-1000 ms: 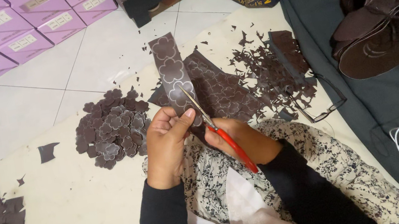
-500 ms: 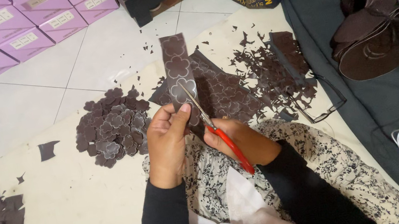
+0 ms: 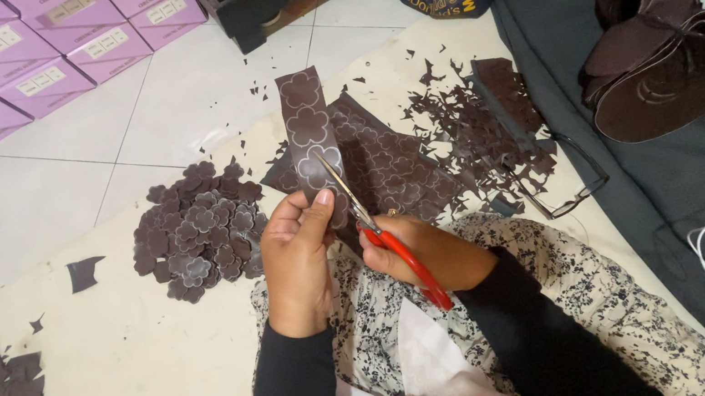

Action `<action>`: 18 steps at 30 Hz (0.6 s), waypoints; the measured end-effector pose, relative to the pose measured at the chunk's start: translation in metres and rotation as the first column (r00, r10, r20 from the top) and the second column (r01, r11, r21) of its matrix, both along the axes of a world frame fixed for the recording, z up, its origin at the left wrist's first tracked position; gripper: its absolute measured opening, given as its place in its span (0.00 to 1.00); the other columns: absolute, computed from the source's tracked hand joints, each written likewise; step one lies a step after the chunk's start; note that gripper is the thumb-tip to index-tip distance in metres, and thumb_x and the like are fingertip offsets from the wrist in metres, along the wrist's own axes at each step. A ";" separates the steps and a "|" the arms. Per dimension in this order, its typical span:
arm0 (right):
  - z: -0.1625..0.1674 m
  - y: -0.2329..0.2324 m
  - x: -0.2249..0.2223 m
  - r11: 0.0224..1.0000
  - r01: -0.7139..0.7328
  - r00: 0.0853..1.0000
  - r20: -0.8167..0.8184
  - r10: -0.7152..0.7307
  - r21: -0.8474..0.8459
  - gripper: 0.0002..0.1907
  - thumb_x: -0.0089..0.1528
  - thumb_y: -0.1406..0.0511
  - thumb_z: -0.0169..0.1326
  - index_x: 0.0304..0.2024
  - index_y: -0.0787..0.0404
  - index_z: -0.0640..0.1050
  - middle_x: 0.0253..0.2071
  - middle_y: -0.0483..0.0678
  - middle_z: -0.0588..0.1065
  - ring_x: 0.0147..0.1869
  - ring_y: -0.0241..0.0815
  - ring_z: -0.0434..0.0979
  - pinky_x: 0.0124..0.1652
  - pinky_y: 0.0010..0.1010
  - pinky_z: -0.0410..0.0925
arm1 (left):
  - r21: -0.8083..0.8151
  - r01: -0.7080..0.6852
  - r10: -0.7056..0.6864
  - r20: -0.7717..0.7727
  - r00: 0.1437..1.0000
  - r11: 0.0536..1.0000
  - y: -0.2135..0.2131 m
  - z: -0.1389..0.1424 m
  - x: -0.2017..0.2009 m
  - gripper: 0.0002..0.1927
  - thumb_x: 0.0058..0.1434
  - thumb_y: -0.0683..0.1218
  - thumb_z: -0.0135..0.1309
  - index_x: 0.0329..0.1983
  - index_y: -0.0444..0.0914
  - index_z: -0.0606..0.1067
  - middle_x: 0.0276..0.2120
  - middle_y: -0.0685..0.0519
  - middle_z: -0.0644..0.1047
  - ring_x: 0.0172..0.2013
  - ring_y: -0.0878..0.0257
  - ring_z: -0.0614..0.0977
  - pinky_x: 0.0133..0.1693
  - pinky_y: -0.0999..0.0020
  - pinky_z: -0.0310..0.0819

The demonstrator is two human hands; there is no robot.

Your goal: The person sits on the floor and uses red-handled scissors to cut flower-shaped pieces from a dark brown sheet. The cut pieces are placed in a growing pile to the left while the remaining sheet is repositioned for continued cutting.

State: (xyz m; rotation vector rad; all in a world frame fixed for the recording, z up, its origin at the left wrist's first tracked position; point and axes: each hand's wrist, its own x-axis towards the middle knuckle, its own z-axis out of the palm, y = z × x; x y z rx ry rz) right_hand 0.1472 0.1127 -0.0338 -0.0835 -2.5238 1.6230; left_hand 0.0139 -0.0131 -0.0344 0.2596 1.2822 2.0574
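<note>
We hold the dark brown strip point(image 3: 310, 130) upright over the lap, left hand point(image 3: 297, 261) with its grip clamped on the lower end, thumb pressed on the front. Right hand point(image 3: 420, 251) has its grip closed around the red-handled scissors point(image 3: 374, 222), blades biting at the lowest outlined flower. Done so far, we judge: a good heap of cut flowers point(image 3: 196, 229) lies on the floor just left. Left to do: several flowers on the strip, plus a marked sheet point(image 3: 389, 165) behind it.

Left hand point(image 3: 295, 261) pinches a flower-patterned brown strip point(image 3: 310, 135); right hand point(image 3: 419, 248) works red-handled scissors point(image 3: 380, 231), blades apparently open, beside cut flower pieces point(image 3: 196, 229).
</note>
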 end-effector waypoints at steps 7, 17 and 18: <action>0.000 -0.003 -0.001 0.998 0.049 0.997 0.066 -0.047 -0.026 0.18 0.67 0.53 0.50 0.35 0.61 0.69 0.28 0.46 0.68 0.31 0.38 0.69 0.34 0.32 0.67 | 0.016 -0.011 0.011 0.017 1.000 1.000 0.001 -0.003 0.000 0.06 0.66 0.42 0.58 0.42 0.33 0.77 0.33 0.54 0.81 0.32 0.68 0.78 0.36 0.75 0.72; 0.007 -0.007 -0.002 0.977 0.159 0.969 0.209 -0.128 -0.140 0.18 0.67 0.54 0.51 0.34 0.62 0.72 0.23 0.44 0.65 0.29 0.34 0.63 0.30 0.31 0.63 | 0.007 -0.024 0.023 0.018 1.000 1.000 -0.003 0.000 -0.002 0.06 0.65 0.42 0.58 0.41 0.34 0.77 0.33 0.53 0.81 0.32 0.68 0.78 0.37 0.74 0.73; 0.007 -0.006 -0.002 0.978 0.156 0.972 0.200 -0.127 -0.137 0.18 0.67 0.54 0.52 0.35 0.62 0.72 0.24 0.43 0.66 0.29 0.33 0.63 0.30 0.31 0.63 | -0.001 -0.025 0.025 0.011 1.000 1.000 -0.003 0.001 -0.002 0.06 0.65 0.43 0.57 0.41 0.34 0.77 0.33 0.54 0.81 0.32 0.68 0.78 0.36 0.74 0.72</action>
